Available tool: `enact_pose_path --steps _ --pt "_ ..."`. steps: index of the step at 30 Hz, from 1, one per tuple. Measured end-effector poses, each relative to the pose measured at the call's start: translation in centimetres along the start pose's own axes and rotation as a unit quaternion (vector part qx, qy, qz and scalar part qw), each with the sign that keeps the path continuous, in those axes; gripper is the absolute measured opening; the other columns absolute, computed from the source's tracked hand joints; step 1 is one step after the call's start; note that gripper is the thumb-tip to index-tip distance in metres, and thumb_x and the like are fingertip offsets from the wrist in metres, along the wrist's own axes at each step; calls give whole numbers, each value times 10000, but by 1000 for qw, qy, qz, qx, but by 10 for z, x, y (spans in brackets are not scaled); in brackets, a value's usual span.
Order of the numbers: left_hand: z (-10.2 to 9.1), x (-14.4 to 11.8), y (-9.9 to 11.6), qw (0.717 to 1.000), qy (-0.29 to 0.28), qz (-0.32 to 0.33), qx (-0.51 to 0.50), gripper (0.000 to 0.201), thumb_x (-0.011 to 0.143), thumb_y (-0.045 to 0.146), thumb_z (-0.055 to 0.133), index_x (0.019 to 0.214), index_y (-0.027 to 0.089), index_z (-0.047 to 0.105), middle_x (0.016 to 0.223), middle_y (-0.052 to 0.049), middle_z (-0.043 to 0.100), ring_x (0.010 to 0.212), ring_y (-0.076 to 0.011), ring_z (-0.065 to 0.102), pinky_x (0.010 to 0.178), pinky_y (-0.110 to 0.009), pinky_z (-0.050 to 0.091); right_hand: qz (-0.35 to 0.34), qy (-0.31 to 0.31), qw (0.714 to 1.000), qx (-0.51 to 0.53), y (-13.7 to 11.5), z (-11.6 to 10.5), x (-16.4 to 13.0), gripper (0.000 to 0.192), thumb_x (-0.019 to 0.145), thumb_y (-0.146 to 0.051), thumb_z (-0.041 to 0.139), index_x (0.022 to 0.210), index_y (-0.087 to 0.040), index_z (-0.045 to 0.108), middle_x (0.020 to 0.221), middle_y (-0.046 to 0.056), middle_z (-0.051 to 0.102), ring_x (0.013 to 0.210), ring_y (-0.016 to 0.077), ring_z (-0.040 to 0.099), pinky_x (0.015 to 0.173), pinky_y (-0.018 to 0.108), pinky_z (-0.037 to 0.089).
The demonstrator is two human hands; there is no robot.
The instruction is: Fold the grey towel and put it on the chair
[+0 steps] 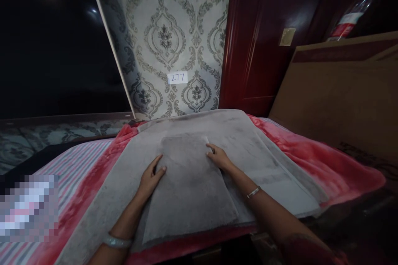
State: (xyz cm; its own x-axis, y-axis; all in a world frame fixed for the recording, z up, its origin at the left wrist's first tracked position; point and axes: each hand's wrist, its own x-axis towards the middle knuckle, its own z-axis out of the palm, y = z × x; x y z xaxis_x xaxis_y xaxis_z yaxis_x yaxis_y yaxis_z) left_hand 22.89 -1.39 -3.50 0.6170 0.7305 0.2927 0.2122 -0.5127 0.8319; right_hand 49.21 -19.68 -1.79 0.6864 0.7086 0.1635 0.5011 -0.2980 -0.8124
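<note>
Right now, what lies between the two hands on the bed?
In the head view, only the folded grey towel lies between the left hand and the right hand; each hand rests flat on one side edge of it, and nothing else sits there.

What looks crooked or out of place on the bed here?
The folded grey towel under the left hand and right hand lies slightly askew on the larger grey cloth. A plastic bottle leans tilted behind the cardboard box. Nothing looks spilled or damaged.

A home bedroom: a bed (93,165) with a red blanket (311,153), patterned wallpaper (174,29), a dark wooden door (264,29) and a cardboard box (342,91).
</note>
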Motion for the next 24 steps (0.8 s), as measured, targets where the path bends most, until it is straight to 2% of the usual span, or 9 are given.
enact_pose_path --steps 4,10,13,16,20,24 --pt "-3 1 0 999 -38 12 -35 720 791 511 616 1425 177 554 1518 -106 523 1442 -278 438 1214 -436 316 -3 25 1000 -18 -5 11 22 620 750 -48 544 1338 -209 659 1316 50 668 1232 208 609 1092 323 444" --pt "0 1 -3 1000 -15 -2 -6 683 779 446 615 1412 191 576 1480 -92 564 1411 -282 481 1199 -449 344 6 62 997 -47 2 22 25 687 747 -32 522 1415 -172 598 1344 94 648 1268 223 585 1124 325 407" --pt "0 0 0 999 -20 -11 -24 653 812 466 602 1410 203 584 1498 -78 545 1426 -273 461 1205 -434 335 11 66 996 -57 0 17 40 641 809 -101 552 1446 -171 563 1344 91 649 1229 224 611 1075 319 454" --pt "-1 -1 0 999 -14 -25 -31 599 857 460 546 1399 213 596 1496 -64 549 1427 -260 461 1214 -437 320 1 56 996 -74 -7 14 53 540 850 -127 559 1382 -190 621 1317 82 662 1203 215 623 1060 314 465" --pt "1 -1 -7 1000 -13 -8 -15 580 859 414 525 1401 218 594 1478 -52 568 1411 -254 483 1211 -454 329 -25 56 992 -108 -11 23 49 601 851 -37 505 1414 -225 598 1392 114 588 1248 227 590 1113 335 413" --pt "3 -1 -9 1000 -9 0 -9 566 850 418 542 1378 226 611 1452 -50 593 1389 -258 508 1203 -466 349 -4 53 989 -136 -11 27 38 592 879 -37 461 1429 -217 585 1396 167 553 1190 276 624 1073 401 451"
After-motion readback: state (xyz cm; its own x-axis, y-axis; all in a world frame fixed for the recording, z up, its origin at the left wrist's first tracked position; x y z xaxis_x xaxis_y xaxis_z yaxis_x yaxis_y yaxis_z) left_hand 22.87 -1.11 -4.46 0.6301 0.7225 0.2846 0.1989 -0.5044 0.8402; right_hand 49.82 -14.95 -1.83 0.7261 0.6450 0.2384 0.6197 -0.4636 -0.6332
